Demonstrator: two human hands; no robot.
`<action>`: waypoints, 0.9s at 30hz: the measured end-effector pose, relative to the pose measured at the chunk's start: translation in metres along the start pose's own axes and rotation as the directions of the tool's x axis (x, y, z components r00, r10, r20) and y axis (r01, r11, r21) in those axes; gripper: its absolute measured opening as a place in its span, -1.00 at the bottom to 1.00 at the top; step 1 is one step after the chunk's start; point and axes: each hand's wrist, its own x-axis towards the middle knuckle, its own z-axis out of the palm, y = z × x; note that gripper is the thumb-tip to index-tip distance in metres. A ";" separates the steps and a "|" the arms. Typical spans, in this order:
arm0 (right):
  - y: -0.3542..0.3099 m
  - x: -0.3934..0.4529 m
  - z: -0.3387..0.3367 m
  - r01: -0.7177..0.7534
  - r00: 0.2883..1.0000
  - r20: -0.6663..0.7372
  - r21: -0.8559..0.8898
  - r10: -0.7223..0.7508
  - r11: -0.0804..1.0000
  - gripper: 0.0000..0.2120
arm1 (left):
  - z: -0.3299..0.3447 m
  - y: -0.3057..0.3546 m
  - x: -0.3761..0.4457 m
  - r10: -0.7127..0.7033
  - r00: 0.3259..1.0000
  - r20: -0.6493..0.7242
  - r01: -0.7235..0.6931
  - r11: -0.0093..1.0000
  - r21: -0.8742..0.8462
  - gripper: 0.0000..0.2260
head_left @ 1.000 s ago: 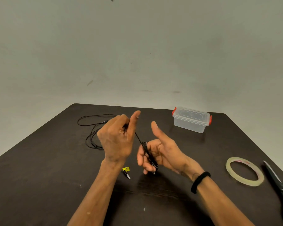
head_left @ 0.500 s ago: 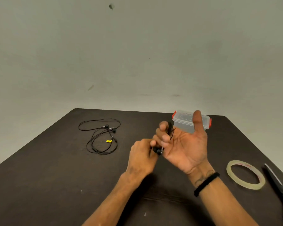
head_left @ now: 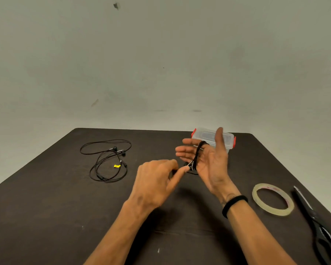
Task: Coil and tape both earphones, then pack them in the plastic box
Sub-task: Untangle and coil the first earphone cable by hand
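Just right of the frame's centre, the right hand (head_left: pixel 204 159) is held up with its palm turned toward the camera, fingers straight and thumb raised, and the first earphone (head_left: pixel 197 155) is wound in black loops around those fingers. The bundle's long axis runs from the upper fingers down and left toward the heel of the palm, where the plug end and a short loose tail hang out at the lower left of the coil. The left hand (head_left: pixel 157 180) sits just below and left of it, fingers loosely curled, with the thumb and forefinger tips meeting at that loose end; they seem to pinch it, though the contact is small and partly hidden. The next move turns on that: the tail lies directly between the two hands, nearer the left one, so the left hand is probably the one to tuck it while the right serves as the spool. The second earphone (head_left: pixel 108 161) lies uncoiled at the left of the dark table (head_left: pixel 46 217), well apart from both hands. The plastic box (head_left: pixel 227 140), lid on, stands behind the right hand. The tape roll (head_left: pixel 256 199) and scissors (head_left: pixel 313 220) lie at lower right, nearer the right hand.
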 end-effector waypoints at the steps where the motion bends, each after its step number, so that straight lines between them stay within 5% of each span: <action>1: 0.002 0.000 0.001 -0.031 0.999 0.016 -0.035 0.032 0.999 0.04 | -0.001 -0.005 0.001 -0.004 0.998 -0.068 0.004 1.000 0.006 -0.57; 6: 0.006 -0.005 0.012 -0.167 0.963 0.182 -0.184 0.200 0.969 0.07 | -0.005 -0.018 0.004 0.015 0.981 -0.192 -0.024 0.999 -0.042 -0.61; 12: 0.006 -0.008 0.012 -0.295 0.851 0.296 -0.413 0.433 0.862 0.04 | -0.013 -0.021 0.011 -0.171 0.980 -0.104 0.121 0.920 -0.372 -0.72; 15: 0.008 -0.010 0.011 -0.349 0.788 0.307 -0.492 0.534 0.798 0.00 | -0.016 -0.023 0.013 -0.339 0.939 0.061 0.301 0.721 -0.624 -0.76; 20: 0.005 -0.010 0.012 -0.477 0.654 0.521 -0.279 0.549 0.833 -0.19 | -0.012 -0.023 0.013 -0.519 0.813 0.264 0.517 0.436 -0.736 -0.77; 27: 0.014 -0.010 0.013 -0.605 0.526 0.619 -0.210 0.583 0.768 -0.41 | -0.006 -0.005 0.016 -0.535 0.699 0.475 0.475 -0.150 -0.867 -0.68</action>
